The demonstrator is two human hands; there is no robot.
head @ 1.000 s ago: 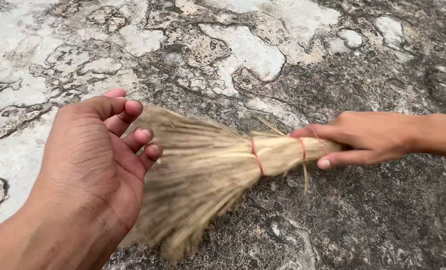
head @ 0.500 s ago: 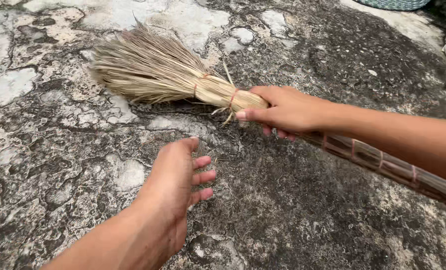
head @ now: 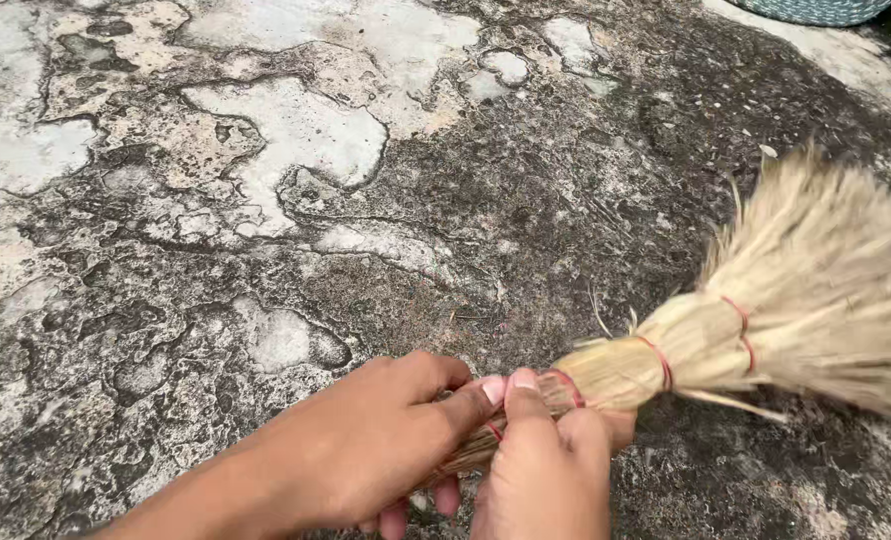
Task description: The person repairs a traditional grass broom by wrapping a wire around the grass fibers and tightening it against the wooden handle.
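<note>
Here both hands, left [head: 366, 455] and right [head: 551, 465], grip the straw broom [head: 766, 320], red-banded, bristles fanned

Weathered stone ground [head: 266, 200], mottled with pale patches and dark cracked crust, spreads ahead of the hands; a teal woven basket rim [head: 816, 8] sits far beyond them at the upper right edge.
</note>
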